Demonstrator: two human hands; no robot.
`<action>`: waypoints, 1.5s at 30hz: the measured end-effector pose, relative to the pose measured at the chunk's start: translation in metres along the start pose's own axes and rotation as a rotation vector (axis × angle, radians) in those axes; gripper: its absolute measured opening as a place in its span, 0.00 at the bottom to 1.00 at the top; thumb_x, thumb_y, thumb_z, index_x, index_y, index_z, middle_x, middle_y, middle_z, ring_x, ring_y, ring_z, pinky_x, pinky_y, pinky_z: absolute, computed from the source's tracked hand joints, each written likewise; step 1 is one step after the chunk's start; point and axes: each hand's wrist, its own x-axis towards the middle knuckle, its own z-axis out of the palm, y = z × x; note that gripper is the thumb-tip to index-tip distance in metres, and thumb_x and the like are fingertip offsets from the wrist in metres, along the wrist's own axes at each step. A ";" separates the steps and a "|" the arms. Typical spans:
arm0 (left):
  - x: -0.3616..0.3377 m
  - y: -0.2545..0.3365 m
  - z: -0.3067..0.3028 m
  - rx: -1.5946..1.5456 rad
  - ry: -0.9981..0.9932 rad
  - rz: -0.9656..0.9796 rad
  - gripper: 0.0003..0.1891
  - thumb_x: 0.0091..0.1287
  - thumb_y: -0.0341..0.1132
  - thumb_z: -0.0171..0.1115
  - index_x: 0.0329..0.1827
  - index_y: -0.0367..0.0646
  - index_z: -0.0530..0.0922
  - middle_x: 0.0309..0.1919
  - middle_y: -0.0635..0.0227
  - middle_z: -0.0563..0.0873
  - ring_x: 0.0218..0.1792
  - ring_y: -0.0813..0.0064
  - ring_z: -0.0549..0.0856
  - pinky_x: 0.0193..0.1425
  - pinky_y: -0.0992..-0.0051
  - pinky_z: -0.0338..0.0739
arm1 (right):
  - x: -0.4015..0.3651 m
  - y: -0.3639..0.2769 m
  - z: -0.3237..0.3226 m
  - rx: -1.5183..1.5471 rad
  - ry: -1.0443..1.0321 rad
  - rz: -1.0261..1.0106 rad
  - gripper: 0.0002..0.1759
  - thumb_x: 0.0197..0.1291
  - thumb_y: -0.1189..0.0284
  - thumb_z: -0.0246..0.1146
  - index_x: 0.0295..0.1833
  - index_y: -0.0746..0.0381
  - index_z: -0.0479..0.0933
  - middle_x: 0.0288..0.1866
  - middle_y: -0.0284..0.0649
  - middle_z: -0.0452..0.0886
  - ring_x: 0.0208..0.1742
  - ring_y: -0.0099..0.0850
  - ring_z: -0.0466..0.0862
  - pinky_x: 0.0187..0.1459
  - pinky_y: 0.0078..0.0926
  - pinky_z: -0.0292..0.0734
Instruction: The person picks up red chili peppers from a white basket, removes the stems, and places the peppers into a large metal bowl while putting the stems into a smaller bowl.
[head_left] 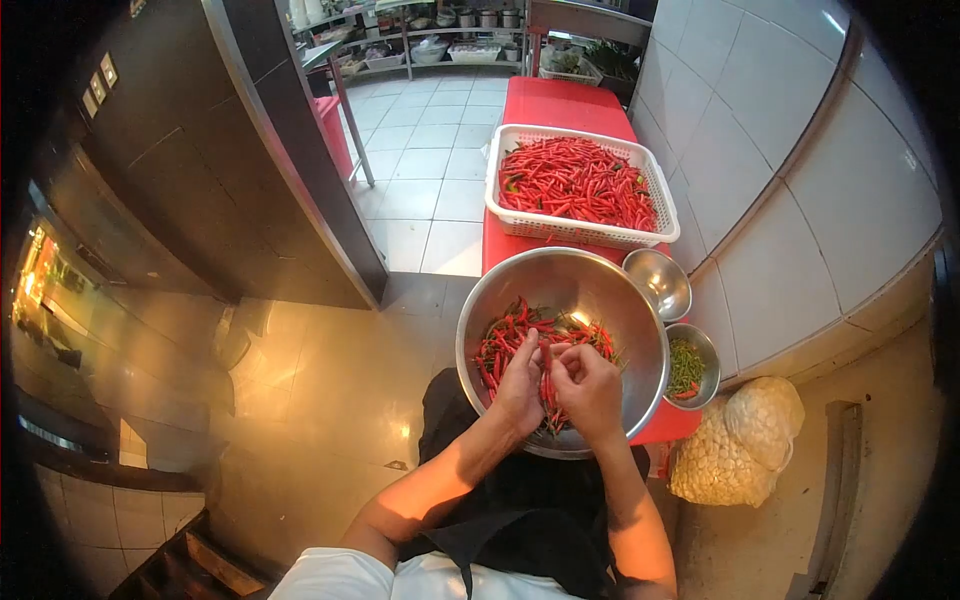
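Note:
Both of my hands are over a large steel bowl (645, 340) of red chillies with green stems. My left hand (520, 388) has its thumb and fingers closed on a red chilli (546, 358), which points up between the two hands. Close beside it, my right hand (590, 392) is in a pinch, with thumb and curled forefinger next to the same chilli. What lies between its fingertips is too small to make out. Loose red chillies (500, 340) lie in the bowl around and beneath my hands.
Behind the bowl, a white plastic basket (575, 232) heaped with red chillies stands on a red bench (560, 98). To the right are a small steel bowl (655, 275) and another steel bowl (708, 352) with green stems. A bulging bag (735, 450) sits by the tiled wall.

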 end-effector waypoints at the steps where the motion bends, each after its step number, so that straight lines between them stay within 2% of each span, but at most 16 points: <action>1: 0.004 -0.004 -0.006 0.019 -0.028 0.015 0.23 0.81 0.54 0.47 0.53 0.43 0.80 0.47 0.66 0.86 0.50 0.72 0.85 0.59 0.69 0.78 | 0.000 0.005 0.000 0.081 0.014 0.056 0.07 0.56 0.72 0.70 0.37 0.62 0.80 0.29 0.40 0.85 0.29 0.39 0.86 0.32 0.37 0.79; 2: 0.007 -0.007 -0.010 0.040 -0.057 0.030 0.22 0.81 0.53 0.47 0.54 0.44 0.80 0.47 0.67 0.86 0.50 0.73 0.85 0.58 0.69 0.78 | -0.001 0.009 0.000 0.009 0.009 0.022 0.08 0.56 0.72 0.71 0.38 0.62 0.80 0.29 0.40 0.84 0.29 0.39 0.86 0.33 0.37 0.79; 5: 0.000 -0.011 -0.001 0.055 0.083 -0.011 0.20 0.82 0.50 0.47 0.54 0.43 0.81 0.47 0.67 0.87 0.50 0.72 0.85 0.59 0.69 0.78 | -0.004 0.010 -0.004 -0.159 -0.006 -0.038 0.09 0.56 0.70 0.72 0.39 0.61 0.81 0.29 0.40 0.84 0.30 0.39 0.86 0.34 0.38 0.80; 8: 0.010 -0.018 -0.014 0.002 0.073 -0.006 0.18 0.82 0.45 0.49 0.54 0.39 0.79 0.46 0.64 0.86 0.49 0.71 0.85 0.58 0.68 0.79 | -0.006 -0.002 -0.008 -0.225 -0.024 -0.023 0.11 0.56 0.69 0.73 0.41 0.62 0.82 0.30 0.40 0.84 0.32 0.40 0.86 0.36 0.39 0.80; 13: 0.010 -0.020 -0.013 0.057 0.011 -0.006 0.17 0.81 0.45 0.51 0.54 0.40 0.80 0.44 0.65 0.86 0.47 0.72 0.85 0.54 0.71 0.80 | -0.008 0.003 -0.009 -0.351 -0.012 -0.076 0.11 0.55 0.69 0.73 0.40 0.62 0.82 0.31 0.42 0.83 0.34 0.42 0.86 0.37 0.41 0.80; 20: 0.018 -0.024 -0.037 0.047 -0.066 -0.069 0.18 0.81 0.46 0.51 0.52 0.42 0.82 0.44 0.65 0.88 0.47 0.70 0.88 0.49 0.68 0.84 | -0.003 0.015 -0.016 0.007 -0.022 0.205 0.08 0.57 0.72 0.70 0.36 0.66 0.83 0.29 0.46 0.86 0.31 0.38 0.88 0.37 0.36 0.81; 22: 0.015 -0.026 -0.031 0.093 0.030 -0.091 0.15 0.80 0.46 0.53 0.52 0.46 0.81 0.43 0.68 0.88 0.45 0.72 0.88 0.45 0.69 0.85 | -0.001 0.007 -0.020 0.034 0.019 0.260 0.09 0.58 0.72 0.70 0.37 0.68 0.83 0.29 0.47 0.87 0.30 0.35 0.89 0.37 0.33 0.82; 24: 0.010 -0.026 -0.022 0.162 0.065 -0.123 0.14 0.79 0.46 0.54 0.52 0.47 0.81 0.42 0.70 0.88 0.43 0.74 0.87 0.44 0.69 0.85 | 0.000 0.011 -0.022 0.131 0.047 0.304 0.10 0.60 0.72 0.71 0.39 0.69 0.84 0.29 0.42 0.87 0.31 0.28 0.88 0.34 0.27 0.80; 26: 0.002 -0.020 -0.011 0.182 0.048 -0.130 0.10 0.76 0.43 0.61 0.52 0.49 0.81 0.40 0.73 0.87 0.38 0.79 0.86 0.40 0.75 0.84 | 0.001 0.003 -0.027 0.268 0.049 0.413 0.10 0.60 0.72 0.71 0.39 0.69 0.85 0.29 0.38 0.87 0.30 0.25 0.87 0.33 0.24 0.79; 29: -0.003 -0.010 -0.003 0.188 0.030 -0.154 0.09 0.73 0.37 0.67 0.51 0.49 0.81 0.37 0.76 0.85 0.35 0.84 0.84 0.38 0.84 0.82 | 0.002 0.031 -0.025 0.348 0.095 0.351 0.09 0.62 0.73 0.71 0.41 0.69 0.86 0.29 0.35 0.86 0.29 0.20 0.83 0.31 0.20 0.77; 32: -0.004 -0.005 0.001 0.255 -0.030 -0.135 0.09 0.73 0.36 0.67 0.52 0.48 0.81 0.37 0.77 0.85 0.35 0.85 0.84 0.37 0.83 0.82 | 0.003 0.031 -0.032 0.354 0.084 0.281 0.08 0.62 0.74 0.71 0.40 0.69 0.86 0.29 0.35 0.85 0.28 0.17 0.81 0.30 0.17 0.75; 37: -0.005 0.001 -0.003 0.226 -0.238 -0.210 0.09 0.74 0.35 0.65 0.53 0.46 0.80 0.39 0.77 0.85 0.35 0.85 0.84 0.36 0.84 0.82 | 0.006 0.033 -0.049 0.850 -0.125 0.583 0.07 0.64 0.72 0.68 0.40 0.66 0.84 0.26 0.30 0.79 0.23 0.16 0.73 0.24 0.15 0.64; 40: -0.003 0.001 -0.004 0.192 -0.264 -0.283 0.09 0.74 0.34 0.64 0.54 0.46 0.79 0.39 0.76 0.84 0.35 0.85 0.84 0.36 0.84 0.82 | 0.002 0.039 -0.054 1.213 -0.199 0.647 0.07 0.66 0.73 0.65 0.43 0.67 0.82 0.32 0.36 0.84 0.26 0.20 0.78 0.26 0.15 0.69; 41: -0.003 0.002 -0.005 0.184 -0.248 -0.297 0.10 0.76 0.34 0.62 0.56 0.46 0.79 0.39 0.75 0.84 0.36 0.85 0.84 0.36 0.83 0.83 | 0.002 0.039 -0.056 1.235 -0.223 0.615 0.08 0.67 0.72 0.65 0.44 0.66 0.81 0.32 0.35 0.83 0.27 0.20 0.78 0.26 0.16 0.68; 44: -0.002 0.003 -0.007 0.057 -0.182 -0.268 0.11 0.76 0.35 0.62 0.57 0.44 0.78 0.39 0.73 0.85 0.36 0.82 0.85 0.38 0.83 0.84 | 0.001 0.033 -0.064 0.992 -0.072 0.536 0.09 0.68 0.70 0.65 0.43 0.65 0.81 0.32 0.34 0.83 0.25 0.19 0.76 0.26 0.17 0.67; 45: -0.001 0.004 -0.010 0.039 -0.163 -0.248 0.13 0.77 0.34 0.59 0.61 0.43 0.77 0.40 0.70 0.85 0.38 0.78 0.86 0.41 0.80 0.86 | 0.000 0.030 -0.069 0.893 -0.003 0.528 0.08 0.67 0.70 0.66 0.43 0.64 0.82 0.31 0.34 0.83 0.25 0.19 0.76 0.27 0.17 0.67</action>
